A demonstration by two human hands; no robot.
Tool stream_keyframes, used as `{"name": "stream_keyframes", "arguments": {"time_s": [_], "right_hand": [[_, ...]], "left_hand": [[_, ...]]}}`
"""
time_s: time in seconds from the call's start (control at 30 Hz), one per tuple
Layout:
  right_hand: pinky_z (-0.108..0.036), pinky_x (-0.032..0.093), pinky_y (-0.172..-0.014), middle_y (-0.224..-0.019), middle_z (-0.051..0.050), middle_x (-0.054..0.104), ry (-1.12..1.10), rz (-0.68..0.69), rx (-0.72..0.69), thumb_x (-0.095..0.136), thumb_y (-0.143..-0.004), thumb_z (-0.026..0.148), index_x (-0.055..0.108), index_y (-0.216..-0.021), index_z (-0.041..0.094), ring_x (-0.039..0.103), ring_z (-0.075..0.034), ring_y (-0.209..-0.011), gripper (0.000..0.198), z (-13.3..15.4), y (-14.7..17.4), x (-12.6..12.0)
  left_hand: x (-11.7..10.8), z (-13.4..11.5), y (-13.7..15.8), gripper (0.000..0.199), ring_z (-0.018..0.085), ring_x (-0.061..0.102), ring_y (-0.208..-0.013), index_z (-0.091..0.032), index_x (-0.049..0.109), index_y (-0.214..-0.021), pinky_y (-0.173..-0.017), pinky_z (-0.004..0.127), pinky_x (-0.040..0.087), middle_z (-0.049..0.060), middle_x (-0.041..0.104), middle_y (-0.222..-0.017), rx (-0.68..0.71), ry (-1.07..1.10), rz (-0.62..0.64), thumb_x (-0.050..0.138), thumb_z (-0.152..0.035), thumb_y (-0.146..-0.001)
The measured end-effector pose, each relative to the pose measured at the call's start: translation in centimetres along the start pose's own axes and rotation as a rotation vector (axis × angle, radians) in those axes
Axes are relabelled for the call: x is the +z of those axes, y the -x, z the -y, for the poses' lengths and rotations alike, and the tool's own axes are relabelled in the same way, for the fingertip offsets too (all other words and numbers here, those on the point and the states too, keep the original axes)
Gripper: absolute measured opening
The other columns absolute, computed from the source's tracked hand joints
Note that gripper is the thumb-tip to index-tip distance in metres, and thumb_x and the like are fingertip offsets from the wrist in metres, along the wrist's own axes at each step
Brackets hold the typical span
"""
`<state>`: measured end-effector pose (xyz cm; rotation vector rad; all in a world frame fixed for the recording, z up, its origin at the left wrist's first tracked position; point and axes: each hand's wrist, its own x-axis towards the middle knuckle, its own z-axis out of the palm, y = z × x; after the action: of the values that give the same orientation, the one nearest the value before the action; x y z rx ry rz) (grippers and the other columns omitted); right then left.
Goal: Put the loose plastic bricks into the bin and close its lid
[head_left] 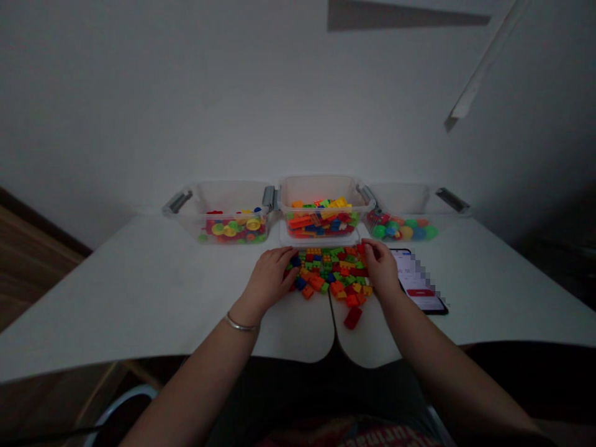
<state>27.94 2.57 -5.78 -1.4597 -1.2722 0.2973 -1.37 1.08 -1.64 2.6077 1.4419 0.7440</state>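
"How does the left hand (269, 278) stand?"

"Fingers bent, thumb parted from them, at the left edge of the brick pile (325, 273). I see nothing gripped."

"And beside its thumb?"

"A blue brick (300, 284). I'd judge it light, stiff and hard to break: pinch the flat sides, not the studs."

"Between the two sets of fingers?"

"The pile itself, loose, so pieces would probably slide if pushed. Nearer than any fingertip lies a lone red brick (352, 318), perhaps slippery; its long sides offer the best hold."

"The right hand (382, 268)?"

"Thumb and forefinger close together by a small red piece (361, 248); whether they pinch it, I can't tell. A phone (423, 282) lies right of them."
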Motion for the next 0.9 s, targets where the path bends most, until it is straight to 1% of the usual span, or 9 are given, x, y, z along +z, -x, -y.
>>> {"name": "stream_keyframes", "arguments": {"time_s": [0.1,0.17,0.3,0.37,0.57,0.6,0.7,0.8,0.9], "right_hand": [[-0.039,0.056,-0.074,-0.099,-0.011,0.072,-0.006,0.020,0.040,0.058,-0.084,0.044,0.070,-0.105,0.017,0.065,-0.022,-0.079,0.036,0.2,0.0,0.0],[-0.038,0.056,-0.069,-0.100,-0.011,0.069,0.025,0.019,-0.008,0.058,-0.083,0.040,0.070,-0.107,0.018,0.063,-0.020,-0.073,0.035,0.6,-0.1,-0.1],[-0.044,0.054,-0.090,-0.106,-0.012,0.065,0.084,-0.038,-0.200,0.051,-0.089,0.035,0.074,-0.101,0.020,0.064,-0.022,-0.093,0.030,1.9,-0.2,-0.4],[-0.045,0.052,-0.096,-0.105,-0.011,0.067,0.067,-0.063,-0.248,0.050,-0.091,0.033,0.075,-0.097,0.021,0.063,-0.023,-0.102,0.028,2.9,-0.3,-0.8],[-0.045,0.055,-0.090,-0.094,-0.007,0.071,-0.161,-0.132,-0.371,0.063,-0.087,0.038,0.070,-0.081,0.022,0.067,-0.022,-0.095,0.019,7.2,-3.3,-1.9],[-0.044,0.056,-0.088,-0.094,-0.007,0.071,-0.218,-0.193,-0.379,0.064,-0.086,0.038,0.068,-0.079,0.021,0.068,-0.021,-0.093,0.019,8.0,-4.2,-2.0],[-0.037,0.058,-0.076,-0.094,-0.006,0.070,-0.304,-0.255,-0.375,0.066,-0.083,0.039,0.062,-0.078,0.021,0.068,-0.018,-0.087,0.019,10.2,-7.3,-1.8],[-0.034,0.057,-0.072,-0.089,-0.003,0.069,-0.244,-0.186,-0.335,0.063,-0.082,0.038,0.061,-0.081,0.021,0.067,-0.015,-0.077,0.017,11.6,-9.7,-1.2],[-0.033,0.056,-0.071,-0.088,-0.001,0.068,-0.114,-0.101,-0.275,0.064,-0.081,0.033,0.063,-0.089,0.021,0.064,-0.013,-0.070,0.014,12.2,-10.7,-0.3]], "left_hand": [[0.1,0.1,0.0,0.040,0.030,0.058,-0.122,-0.018,0.060,-0.131,-0.107,0.050,0.046,0.013,0.064,-0.133,0.004,-0.001,-0.009,0.055,-0.029,-0.093],[0.1,0.1,0.0,0.040,0.030,0.058,-0.122,-0.019,0.059,-0.131,-0.106,0.050,0.047,0.013,0.064,-0.133,0.007,-0.003,-0.015,0.056,-0.028,-0.092],[0.0,0.1,-0.1,0.042,0.030,0.058,-0.123,-0.017,0.059,-0.132,-0.106,0.051,0.046,0.014,0.063,-0.135,0.009,-0.008,-0.016,0.057,-0.027,-0.092],[-0.1,0.1,-0.1,0.042,0.031,0.058,-0.123,-0.016,0.059,-0.132,-0.107,0.051,0.046,0.015,0.062,-0.135,0.006,-0.009,-0.007,0.057,-0.027,-0.092],[0.0,0.3,-0.2,0.041,0.031,0.057,-0.124,-0.016,0.058,-0.132,-0.108,0.051,0.046,0.015,0.061,-0.136,0.018,-0.012,-0.026,0.056,-0.028,-0.093],[0.1,0.3,-0.3,0.041,0.031,0.057,-0.124,-0.017,0.058,-0.132,-0.108,0.051,0.046,0.015,0.061,-0.136,0.020,-0.012,-0.032,0.056,-0.028,-0.093],[0.2,0.4,-0.3,0.040,0.031,0.057,-0.123,-0.016,0.059,-0.131,-0.107,0.051,0.046,0.015,0.061,-0.136,0.027,-0.012,-0.034,0.056,-0.027,-0.093],[0.3,0.5,-0.4,0.041,0.032,0.057,-0.122,-0.014,0.059,-0.132,-0.106,0.052,0.046,0.016,0.061,-0.135,0.031,-0.018,-0.034,0.057,-0.027,-0.093],[0.4,0.6,-0.4,0.042,0.032,0.057,-0.122,-0.012,0.058,-0.132,-0.106,0.052,0.046,0.017,0.062,-0.135,0.029,-0.024,-0.036,0.058,-0.026,-0.092]]}}
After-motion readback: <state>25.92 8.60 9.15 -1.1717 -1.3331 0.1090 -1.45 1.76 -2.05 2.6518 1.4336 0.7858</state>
